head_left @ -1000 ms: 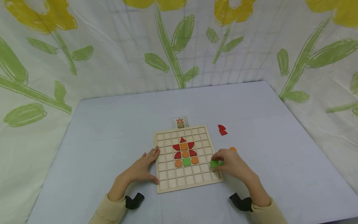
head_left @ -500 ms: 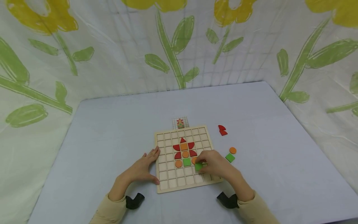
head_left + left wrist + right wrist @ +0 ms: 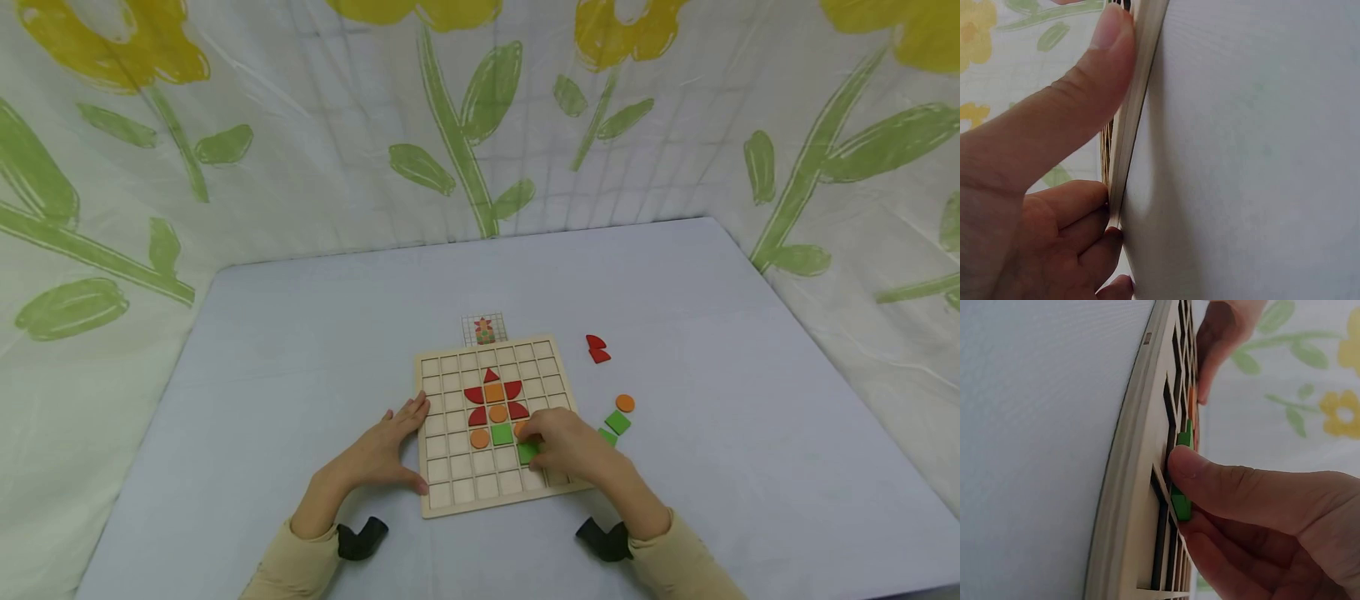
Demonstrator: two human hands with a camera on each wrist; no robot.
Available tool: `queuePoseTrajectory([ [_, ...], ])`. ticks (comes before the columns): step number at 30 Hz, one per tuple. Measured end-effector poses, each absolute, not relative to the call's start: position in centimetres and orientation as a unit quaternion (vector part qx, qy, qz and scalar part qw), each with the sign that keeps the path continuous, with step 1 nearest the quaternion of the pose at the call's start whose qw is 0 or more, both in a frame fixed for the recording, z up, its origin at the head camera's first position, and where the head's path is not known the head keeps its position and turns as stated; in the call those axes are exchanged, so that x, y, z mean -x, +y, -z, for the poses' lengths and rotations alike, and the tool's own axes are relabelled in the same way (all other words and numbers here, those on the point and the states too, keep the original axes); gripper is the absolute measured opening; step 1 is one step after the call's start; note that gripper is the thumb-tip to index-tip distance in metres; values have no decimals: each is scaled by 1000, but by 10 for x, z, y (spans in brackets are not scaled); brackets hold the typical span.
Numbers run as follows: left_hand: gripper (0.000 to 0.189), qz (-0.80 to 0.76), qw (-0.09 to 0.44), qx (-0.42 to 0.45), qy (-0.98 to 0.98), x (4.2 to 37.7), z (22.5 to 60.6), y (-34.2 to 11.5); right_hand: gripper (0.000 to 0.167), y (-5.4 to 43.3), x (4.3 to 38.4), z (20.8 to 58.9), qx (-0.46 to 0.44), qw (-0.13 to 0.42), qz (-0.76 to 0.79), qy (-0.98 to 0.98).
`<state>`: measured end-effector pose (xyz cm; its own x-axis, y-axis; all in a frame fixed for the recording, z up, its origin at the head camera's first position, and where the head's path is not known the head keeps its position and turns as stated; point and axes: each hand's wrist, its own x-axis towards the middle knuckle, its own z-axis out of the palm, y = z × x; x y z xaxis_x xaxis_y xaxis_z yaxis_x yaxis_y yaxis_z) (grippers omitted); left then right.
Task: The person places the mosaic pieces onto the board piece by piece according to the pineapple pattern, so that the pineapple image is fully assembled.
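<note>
My right hand [image 3: 573,446] pinches a green square tile [image 3: 527,454] between thumb and fingers, low over the wooden grid board [image 3: 461,490]. In the right wrist view the green tile [image 3: 1181,505] sits at the grid's surface, partly covered by the thumb. Left of it, a green square [image 3: 502,434] lies in a cell beside an orange disc [image 3: 480,438]. Above them are an orange square [image 3: 493,392], red quarter-round tiles [image 3: 477,417] and a red triangle [image 3: 491,375]. My left hand [image 3: 378,450] rests spread against the board's left edge, thumb and fingertips touching it.
A small pattern card [image 3: 484,328] lies at the board's far edge. To the right are two red quarter-round tiles [image 3: 597,348], an orange disc [image 3: 625,403] and a loose green square [image 3: 618,422]. Another green tile [image 3: 607,437] is partly hidden by the right hand.
The right hand has carried the green tile leftward from the board's right edge to a cell right of the middle, and lower. The left hand stays on the board's edge.
</note>
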<state>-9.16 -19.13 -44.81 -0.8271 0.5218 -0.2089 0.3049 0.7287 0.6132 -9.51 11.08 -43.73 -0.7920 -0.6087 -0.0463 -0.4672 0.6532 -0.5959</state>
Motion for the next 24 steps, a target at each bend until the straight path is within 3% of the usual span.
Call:
queuePoseTrajectory([
  [24,119,-287,183,-235,911,92,448,-192,26,109,92,430,290,116,282,907],
])
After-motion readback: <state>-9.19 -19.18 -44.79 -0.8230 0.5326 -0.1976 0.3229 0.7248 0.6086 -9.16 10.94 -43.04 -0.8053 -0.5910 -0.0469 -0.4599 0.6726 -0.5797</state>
